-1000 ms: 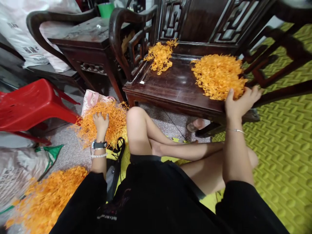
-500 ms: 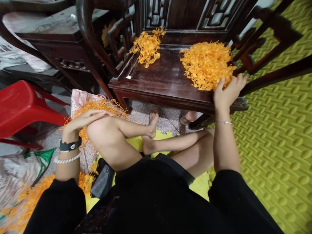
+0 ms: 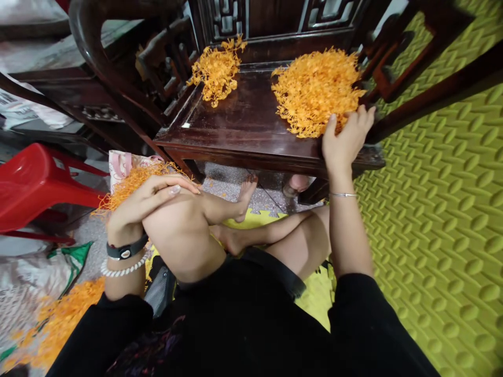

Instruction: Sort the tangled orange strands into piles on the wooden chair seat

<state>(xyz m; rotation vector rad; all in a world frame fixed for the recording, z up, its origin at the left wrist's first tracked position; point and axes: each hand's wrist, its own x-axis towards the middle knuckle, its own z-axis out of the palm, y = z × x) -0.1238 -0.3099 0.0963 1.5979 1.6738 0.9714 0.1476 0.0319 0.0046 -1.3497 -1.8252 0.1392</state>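
Observation:
On the dark wooden chair seat (image 3: pixel 255 118) lies a large heap of orange, curly-edged strips (image 3: pixel 318 89). My right hand (image 3: pixel 348 139) rests against the heap's near right edge, fingers spread. A smaller orange pile (image 3: pixel 218 70) sits at the seat's back left corner. My left hand (image 3: pixel 157 196) lies flat over my raised knee (image 3: pixel 173 222), fingers stretched out and holding nothing. Just beyond it, a mass of thin orange strands (image 3: pixel 135 180) spills in front of a white and pink bag (image 3: pixel 120 162).
A red plastic stool (image 3: pixel 35 183) stands at the left. Below it are a white woven sack (image 3: pixel 31 288) with a green edge and more orange strips (image 3: pixel 70 324). A dark mesh item (image 3: pixel 161 288) lies beside my hip. Yellow-green textured matting (image 3: pixel 440 225) covers the right side.
The view has shifted, so the chair and heaps appear further left. My left hand has slid forward over the knee. My right hand stays at the large heap's edge.

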